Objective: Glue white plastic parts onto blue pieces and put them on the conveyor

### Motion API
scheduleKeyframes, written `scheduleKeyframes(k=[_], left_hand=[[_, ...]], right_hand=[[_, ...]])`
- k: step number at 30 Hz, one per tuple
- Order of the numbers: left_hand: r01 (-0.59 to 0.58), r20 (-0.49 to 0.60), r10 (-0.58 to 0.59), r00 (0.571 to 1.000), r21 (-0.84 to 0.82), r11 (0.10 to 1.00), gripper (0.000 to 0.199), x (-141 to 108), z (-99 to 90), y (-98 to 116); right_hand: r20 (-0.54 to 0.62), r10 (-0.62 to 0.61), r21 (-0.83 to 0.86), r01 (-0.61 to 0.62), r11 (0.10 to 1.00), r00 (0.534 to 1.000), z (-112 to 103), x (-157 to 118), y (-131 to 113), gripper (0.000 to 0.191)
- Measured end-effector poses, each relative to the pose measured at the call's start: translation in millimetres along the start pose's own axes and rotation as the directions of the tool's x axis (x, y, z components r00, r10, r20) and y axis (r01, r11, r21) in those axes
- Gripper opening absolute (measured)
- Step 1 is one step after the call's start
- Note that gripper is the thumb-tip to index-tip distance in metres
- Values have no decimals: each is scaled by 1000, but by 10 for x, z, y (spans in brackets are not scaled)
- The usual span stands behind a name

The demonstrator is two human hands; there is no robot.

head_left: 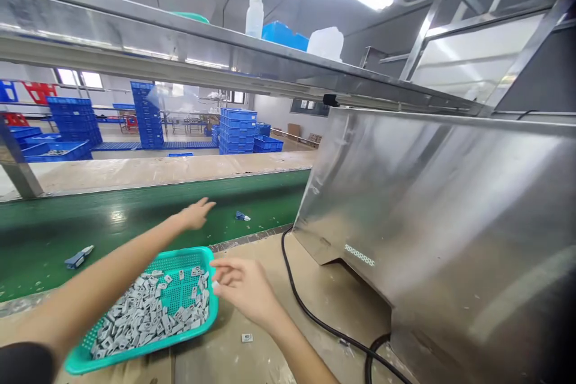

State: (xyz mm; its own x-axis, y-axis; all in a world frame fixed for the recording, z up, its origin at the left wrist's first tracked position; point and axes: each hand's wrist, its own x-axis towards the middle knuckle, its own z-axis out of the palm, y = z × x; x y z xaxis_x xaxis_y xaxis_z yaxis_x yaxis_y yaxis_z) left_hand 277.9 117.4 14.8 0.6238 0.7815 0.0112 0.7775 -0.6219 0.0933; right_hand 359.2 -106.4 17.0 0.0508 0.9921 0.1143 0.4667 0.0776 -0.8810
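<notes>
My left hand [196,214] reaches out over the green conveyor belt [135,216], fingers spread, holding nothing. A small blue and white part [242,216] lies on the belt just to its right. My right hand [244,287] hovers at the right edge of a teal plastic basket [209,312] filled with several small grey parts [148,312]; its fingertips pinch what looks like one small grey part. A second blue and white part [78,258] rests on the belt at the left.
A large stainless steel housing [441,222] fills the right side. A black cable [315,318] runs across the beige worktop. One loose grey part [246,338] lies by my right wrist. A metal shelf [180,48] overhead carries bottles. Stacked blue crates [237,131] stand beyond.
</notes>
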Motion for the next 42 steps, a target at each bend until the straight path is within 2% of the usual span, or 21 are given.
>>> scheduleKeyframes(k=[2, 4, 7, 10, 14, 18, 21, 24, 26, 28, 30, 31, 32, 33, 35, 36, 38, 42], left_hand=[[-108, 52, 107, 993, 14, 994, 47, 288, 78, 417], [-153, 104, 148, 983, 37, 988, 42, 428, 160, 721], [-157, 180, 142, 973, 68, 985, 35, 415, 209, 904], [-121, 261, 97, 961, 76, 990, 29, 281, 145, 814], [-25, 353, 12, 935, 31, 999, 24, 124, -54, 465], [95, 337, -53, 940, -112, 989, 20, -31, -354, 120], [129, 264, -36, 964, -346, 929, 17, -280, -603, 9], [82, 151, 21, 988, -643, 761, 21, -810, -752, 13], [44, 98, 56, 994, -796, 603, 33, -1372, -727, 31], [61, 128, 117, 985, -887, 457, 24, -2046, -574, 37], [127, 192, 163, 968, -932, 338, 8, -2707, -320, 38], [178, 223, 158, 962, -949, 261, 8, -2992, -176, 43], [234, 241, 102, 965, -970, 69, 14, -3230, -36, 51], [227, 224, 39, 974, -970, -83, 20, -3416, 91, 62], [214, 240, -57, 969, -933, -291, 25, -3644, 283, 75], [208, 248, -80, 965, -917, -340, 26, -3699, 343, 72], [226, 272, -78, 959, -902, -369, 26, -3743, 401, 43], [274, 297, -12, 955, -894, -354, 29, -3752, 384, -16]], right_hand=[[-67, 55, 112, -47, 993, 996, -98, -243, 121, 46], [-142, 141, 309, -91, 947, 980, -165, -463, 248, 37], [-239, 206, 471, -73, 879, 949, -242, -680, 360, 13], [-269, 186, 448, -48, 893, 945, -259, -731, 355, 12], [-190, 161, 464, -56, 884, 969, -82, -628, 293, 13], [-114, 88, 422, -32, 906, 990, 199, -559, 176, 8], [-70, 67, 347, -39, 937, 995, 339, -576, 47, 11], [-69, 41, 328, -16, 945, 997, 422, -627, -85, 15], [-82, -43, 317, 67, 946, 996, 488, -679, -175, 13], [-54, -129, 284, 139, 949, 990, 598, -745, -273, 13], [25, -179, 217, 169, 961, 984, 760, -812, -376, 15], [74, -194, 173, 179, 968, 978, 855, -843, -427, 17], [126, -208, 128, 192, 973, 970, 952, -869, -475, 19], [173, -218, 84, 206, 975, 960, 1045, -893, -517, 20], [238, -233, 9, 238, 971, 943, 1198, -931, -580, 20], [252, -241, -20, 254, 967, 937, 1252, -949, -597, 20], [267, -277, -60, 303, 951, 923, 1315, -991, -598, 19], [294, -419, -108, 465, 879, 859, 1336, -1114, -518, 25]])
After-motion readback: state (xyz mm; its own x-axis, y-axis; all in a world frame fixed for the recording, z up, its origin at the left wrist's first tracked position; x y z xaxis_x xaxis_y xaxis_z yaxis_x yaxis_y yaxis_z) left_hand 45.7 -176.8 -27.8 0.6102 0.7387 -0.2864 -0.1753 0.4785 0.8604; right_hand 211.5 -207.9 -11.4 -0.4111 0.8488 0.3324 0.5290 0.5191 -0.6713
